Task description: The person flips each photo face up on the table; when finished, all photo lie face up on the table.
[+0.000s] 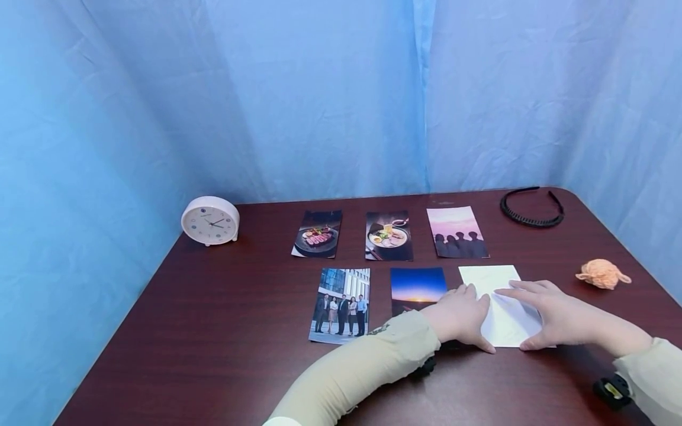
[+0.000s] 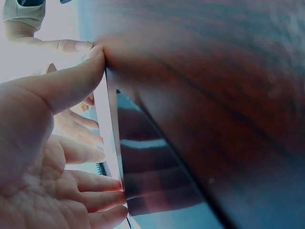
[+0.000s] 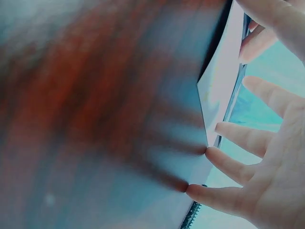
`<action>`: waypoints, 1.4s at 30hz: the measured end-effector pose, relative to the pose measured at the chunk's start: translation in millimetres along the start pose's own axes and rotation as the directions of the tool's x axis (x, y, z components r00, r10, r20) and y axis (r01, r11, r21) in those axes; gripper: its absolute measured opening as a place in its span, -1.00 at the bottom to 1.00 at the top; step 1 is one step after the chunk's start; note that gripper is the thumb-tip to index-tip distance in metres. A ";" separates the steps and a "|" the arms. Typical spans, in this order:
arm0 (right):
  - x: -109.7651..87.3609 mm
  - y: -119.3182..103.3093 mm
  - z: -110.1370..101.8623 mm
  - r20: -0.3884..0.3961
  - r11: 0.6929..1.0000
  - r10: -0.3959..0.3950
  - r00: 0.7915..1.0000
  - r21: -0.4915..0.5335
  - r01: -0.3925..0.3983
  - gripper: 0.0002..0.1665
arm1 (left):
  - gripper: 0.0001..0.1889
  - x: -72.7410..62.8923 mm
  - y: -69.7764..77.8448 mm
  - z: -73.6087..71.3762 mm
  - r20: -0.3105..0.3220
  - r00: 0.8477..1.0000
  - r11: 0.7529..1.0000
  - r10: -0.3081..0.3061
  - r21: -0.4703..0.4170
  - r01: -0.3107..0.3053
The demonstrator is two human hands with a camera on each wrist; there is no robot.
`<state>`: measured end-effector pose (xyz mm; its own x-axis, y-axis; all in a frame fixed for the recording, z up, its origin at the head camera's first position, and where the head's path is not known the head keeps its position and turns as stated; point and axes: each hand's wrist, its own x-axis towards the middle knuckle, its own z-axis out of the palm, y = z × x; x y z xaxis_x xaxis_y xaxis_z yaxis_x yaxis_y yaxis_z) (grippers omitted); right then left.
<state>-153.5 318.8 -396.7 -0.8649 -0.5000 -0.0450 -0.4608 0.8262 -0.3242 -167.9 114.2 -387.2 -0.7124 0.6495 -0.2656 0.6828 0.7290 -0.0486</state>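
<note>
A white sheet (image 1: 489,275), blank on its visible side, lies at the right of the front row of photos. My left hand (image 1: 462,316) rests along its left edge, fingers extended. On the opposite side, my right hand (image 1: 566,315) touches the sheet with spread fingers; in the right wrist view, its fingertips meet the edge of the white sheet (image 3: 221,81). Both thumbs are near the sheet's front edge. Just left is a sunset photo (image 1: 418,286), its lower part partly hidden by my left hand and sleeve. Whether the white sheet is one layer or several, I cannot tell.
Behind lie a steak photo (image 1: 318,234), a ramen photo (image 1: 389,236) and a silhouettes photo (image 1: 458,232). A business-group photo (image 1: 341,305) lies front left. A white clock (image 1: 210,220) stands far left; a black headband (image 1: 533,221) and peach yarn ball (image 1: 602,274) lie right.
</note>
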 end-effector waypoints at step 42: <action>4.5 -4.4 -9.8 0.000 0.985 -0.126 0.992 -0.119 0.125 0.03 | -0.13 6.6 4.4 3.9 -0.032 0.999 1.000 0.003 0.012 -0.002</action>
<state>-157.3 315.5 -386.2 -0.7999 -0.6001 -0.0040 -0.5857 0.7821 -0.2129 -168.9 120.8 -393.0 -0.7155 0.6580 -0.2346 0.6862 0.7250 -0.0596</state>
